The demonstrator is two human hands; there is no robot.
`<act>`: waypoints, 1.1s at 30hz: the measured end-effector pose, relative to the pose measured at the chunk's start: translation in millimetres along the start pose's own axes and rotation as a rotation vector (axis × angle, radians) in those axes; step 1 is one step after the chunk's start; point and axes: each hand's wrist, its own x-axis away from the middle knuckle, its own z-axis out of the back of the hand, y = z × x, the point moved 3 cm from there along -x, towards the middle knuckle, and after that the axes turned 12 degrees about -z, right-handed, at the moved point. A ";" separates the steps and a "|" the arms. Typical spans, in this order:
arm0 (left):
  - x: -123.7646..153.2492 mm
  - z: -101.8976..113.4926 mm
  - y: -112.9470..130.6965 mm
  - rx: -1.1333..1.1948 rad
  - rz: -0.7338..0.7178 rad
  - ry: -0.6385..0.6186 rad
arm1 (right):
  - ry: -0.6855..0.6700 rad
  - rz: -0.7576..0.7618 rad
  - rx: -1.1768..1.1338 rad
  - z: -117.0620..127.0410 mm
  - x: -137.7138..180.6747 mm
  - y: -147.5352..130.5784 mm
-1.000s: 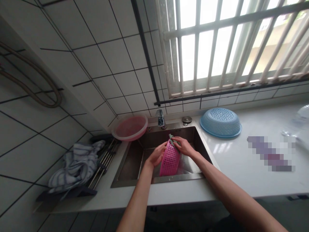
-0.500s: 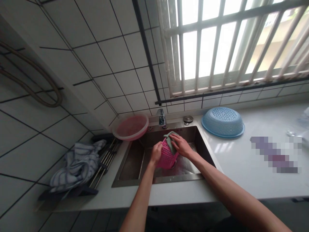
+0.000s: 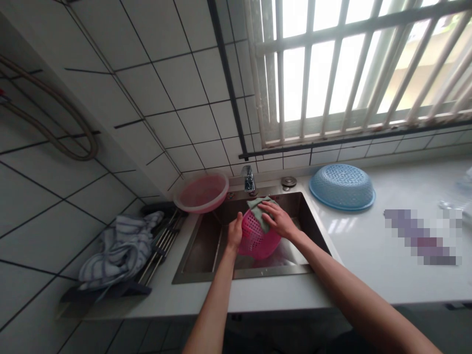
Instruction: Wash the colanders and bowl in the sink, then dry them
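My left hand point(image 3: 235, 233) grips the left side of a pink perforated plastic basket point(image 3: 259, 244), its thumb pointing up along the rim. The basket is held tilted over the stainless steel sink point(image 3: 192, 255). A green cloth point(image 3: 262, 222) lies over the basket's upper rim and down its side. My right hand point(image 3: 279, 221) presses this cloth against the basket with bent fingers. Behind the basket stands a chrome faucet point(image 3: 248, 180); I cannot tell whether water runs from it.
A pink basin point(image 3: 202, 192) rests at the sink's back left corner. On the right counter point(image 3: 354, 260) lies an upturned blue basket point(image 3: 342, 187), with a blurred-out item nearer me. A drain strainer point(image 3: 288, 182) sits behind the sink. Left of it, a striped towel point(image 3: 114, 250) covers a rack.
The pink basket has turned in my hands, showing more of its rounded side. The cloth now spreads wider over the rim, and my left thumb points up.
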 end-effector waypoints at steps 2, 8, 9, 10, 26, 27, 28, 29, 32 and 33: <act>0.2 -3.4 -2.2 0.003 -0.002 -0.027 | 0.044 -0.106 -0.007 3.3 -1.3 10.2; -5.7 -5.1 -6.0 -0.013 -0.086 -0.028 | -0.027 0.156 0.122 -9.9 14.7 -30.5; -6.0 -4.5 -5.7 -0.010 -0.096 -0.036 | -0.054 0.201 0.129 -11.5 16.2 -36.3; -5.9 -3.7 -5.3 -0.006 -0.103 -0.043 | -0.080 0.230 0.123 -11.9 16.4 -38.6; 1.0 -2.4 3.0 0.014 -0.058 -0.002 | 0.141 -0.258 -0.164 3.8 -3.8 39.1; 0.7 -2.6 2.6 0.010 -0.059 0.003 | 0.121 -0.216 -0.124 1.5 -1.5 28.8; 0.1 -2.7 1.9 0.006 -0.061 0.005 | 0.096 -0.168 -0.071 -1.5 1.6 17.8; -0.8 -2.5 1.1 0.001 -0.064 0.009 | 0.067 -0.109 -0.011 -5.1 5.2 6.3; -5.1 0.2 -1.8 -0.025 -0.094 0.037 | -0.049 0.128 0.143 -17.8 17.8 -27.2; -6.7 1.6 -2.9 -0.035 -0.109 0.045 | -0.091 0.198 0.173 -21.3 21.2 -35.9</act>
